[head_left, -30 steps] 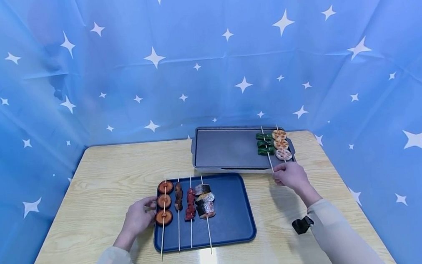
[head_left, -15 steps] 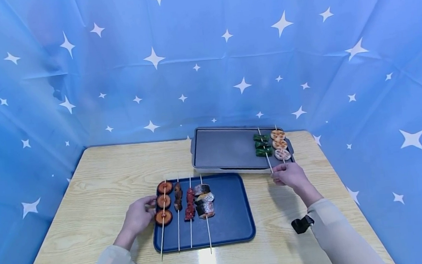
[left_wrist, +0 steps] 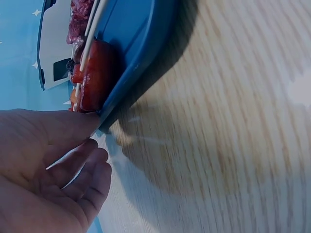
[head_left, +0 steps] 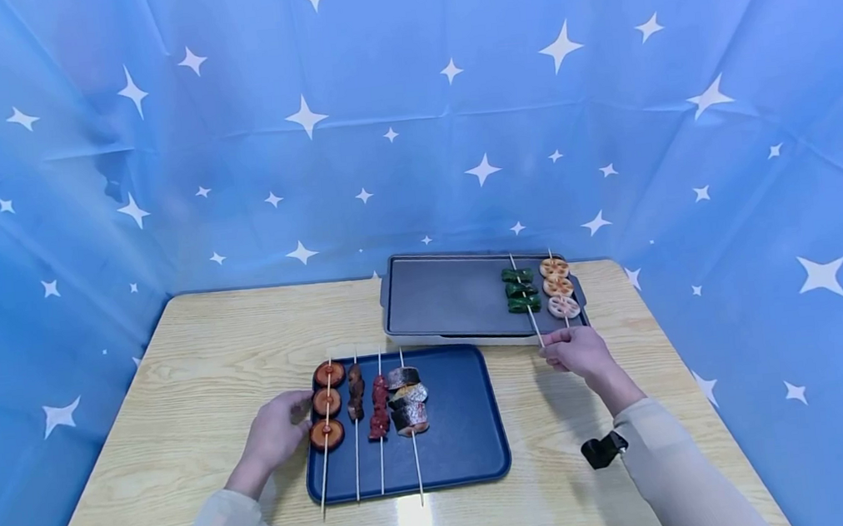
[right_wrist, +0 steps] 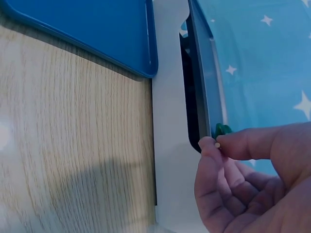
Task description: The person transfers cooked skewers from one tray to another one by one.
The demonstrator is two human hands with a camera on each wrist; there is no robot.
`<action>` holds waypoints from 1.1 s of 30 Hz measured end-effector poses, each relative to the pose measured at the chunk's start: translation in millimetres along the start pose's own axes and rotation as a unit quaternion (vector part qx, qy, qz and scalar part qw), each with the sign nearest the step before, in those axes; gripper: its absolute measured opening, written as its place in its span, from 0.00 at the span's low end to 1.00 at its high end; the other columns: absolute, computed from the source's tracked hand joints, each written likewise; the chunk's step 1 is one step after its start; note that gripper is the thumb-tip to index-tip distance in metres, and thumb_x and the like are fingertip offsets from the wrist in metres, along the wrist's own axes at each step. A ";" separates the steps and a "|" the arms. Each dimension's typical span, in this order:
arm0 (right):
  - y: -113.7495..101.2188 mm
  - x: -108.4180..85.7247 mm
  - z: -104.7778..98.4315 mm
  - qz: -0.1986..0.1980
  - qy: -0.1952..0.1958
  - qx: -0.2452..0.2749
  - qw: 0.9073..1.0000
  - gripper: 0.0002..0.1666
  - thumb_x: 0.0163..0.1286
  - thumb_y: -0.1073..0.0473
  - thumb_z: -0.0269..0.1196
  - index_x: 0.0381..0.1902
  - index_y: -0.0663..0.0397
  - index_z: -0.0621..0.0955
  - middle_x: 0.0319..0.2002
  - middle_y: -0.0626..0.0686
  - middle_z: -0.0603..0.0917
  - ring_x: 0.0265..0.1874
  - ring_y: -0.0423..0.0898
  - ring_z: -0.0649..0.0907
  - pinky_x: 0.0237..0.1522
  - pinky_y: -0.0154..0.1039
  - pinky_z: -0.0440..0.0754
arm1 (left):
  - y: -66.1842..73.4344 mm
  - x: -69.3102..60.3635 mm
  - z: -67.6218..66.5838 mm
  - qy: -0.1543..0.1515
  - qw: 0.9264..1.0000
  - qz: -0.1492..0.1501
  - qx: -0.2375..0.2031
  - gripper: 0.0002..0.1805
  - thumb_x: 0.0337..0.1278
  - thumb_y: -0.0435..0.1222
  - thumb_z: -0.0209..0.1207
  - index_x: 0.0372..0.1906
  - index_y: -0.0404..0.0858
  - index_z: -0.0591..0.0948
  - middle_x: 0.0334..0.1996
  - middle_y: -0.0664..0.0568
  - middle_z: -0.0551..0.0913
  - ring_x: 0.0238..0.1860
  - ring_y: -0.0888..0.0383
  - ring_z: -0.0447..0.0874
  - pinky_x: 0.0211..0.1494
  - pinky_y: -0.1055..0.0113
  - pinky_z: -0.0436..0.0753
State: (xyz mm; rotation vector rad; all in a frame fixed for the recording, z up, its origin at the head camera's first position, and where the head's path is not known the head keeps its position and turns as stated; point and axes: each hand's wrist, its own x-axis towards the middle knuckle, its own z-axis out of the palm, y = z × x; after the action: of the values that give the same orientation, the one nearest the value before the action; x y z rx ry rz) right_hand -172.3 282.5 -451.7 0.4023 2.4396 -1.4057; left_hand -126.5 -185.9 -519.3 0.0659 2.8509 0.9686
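At the left rim of the blue tray (head_left: pixel 462 468), my left hand (head_left: pixel 274 433) rests with its fingers loosely bent. In the left wrist view the thumb (left_wrist: pixel 73 124) touches the rim and the other visible fingers hang apart from it. Closest to this hand lies a mushroom skewer (head_left: pixel 328 401). My right hand (head_left: pixel 580 353) pinches the stick end of a green pepper skewer (head_left: pixel 522 289) between thumb and fingertips. The peppers lie on the grey griddle plate (head_left: pixel 447 294), left of a lotus root skewer (head_left: pixel 559 286). The right wrist view shows mainly the stick's tip between the fingers (right_wrist: pixel 209 160).
Beside the mushrooms on the tray lie a brown meat skewer (head_left: pixel 356 392), a red meat skewer (head_left: pixel 379 407) and a fish-like skewer (head_left: pixel 408 402) with silvery skin. The griddle stands behind the tray, near the wooden table's (head_left: pixel 234 354) back edge. A starry blue curtain (head_left: pixel 399 173) surrounds the table.
The green pepper skewer has shifted slightly left on the griddle, away from the lotus root skewer, with my right hand still pinching its stick. My left hand has stayed at the tray's rim.
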 end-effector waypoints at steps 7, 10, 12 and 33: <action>2.4 -0.6 1.9 0.001 0.004 -0.013 1.000 0.16 0.66 0.65 0.60 0.48 0.72 0.78 0.34 0.55 0.84 0.33 0.41 0.83 0.45 0.43 0.87 | -2.5 2.9 -0.4 -0.005 0.999 0.039 0.018 0.24 0.54 0.27 0.63 0.59 0.32 0.79 0.59 0.36 0.79 0.62 0.36 0.74 0.66 0.42 0.72; 2.8 -1.8 2.8 0.001 -0.002 -0.012 1.000 0.17 0.67 0.64 0.60 0.49 0.72 0.77 0.37 0.56 0.85 0.35 0.43 0.83 0.47 0.43 0.87 | -3.0 4.1 -0.4 -0.013 0.999 0.044 0.019 0.25 0.55 0.28 0.62 0.60 0.32 0.78 0.60 0.36 0.78 0.64 0.36 0.72 0.67 0.41 0.70; 2.3 -2.7 3.8 -0.002 -0.008 -0.010 1.000 0.17 0.68 0.64 0.59 0.50 0.72 0.77 0.37 0.55 0.85 0.35 0.42 0.83 0.45 0.41 0.87 | -3.9 4.8 -0.3 -0.019 0.999 0.047 0.020 0.25 0.56 0.28 0.62 0.61 0.32 0.77 0.61 0.36 0.77 0.65 0.36 0.72 0.68 0.41 0.70; -13.1 -32.4 47.4 -0.081 -0.155 0.021 0.984 0.12 0.62 0.70 0.58 0.42 0.74 0.78 0.27 0.52 0.83 0.28 0.42 0.82 0.37 0.46 0.88 | -4.4 1.8 -2.0 -0.026 0.998 0.055 0.035 0.25 0.57 0.29 0.62 0.61 0.30 0.76 0.62 0.36 0.76 0.65 0.35 0.71 0.68 0.40 0.69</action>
State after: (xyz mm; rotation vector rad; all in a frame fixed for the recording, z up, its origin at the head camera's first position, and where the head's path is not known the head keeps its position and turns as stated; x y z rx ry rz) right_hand -142.1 231.9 -451.5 -0.0099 2.2306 -1.4621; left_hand -128.5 -190.5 -520.6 0.2531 2.8593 0.8737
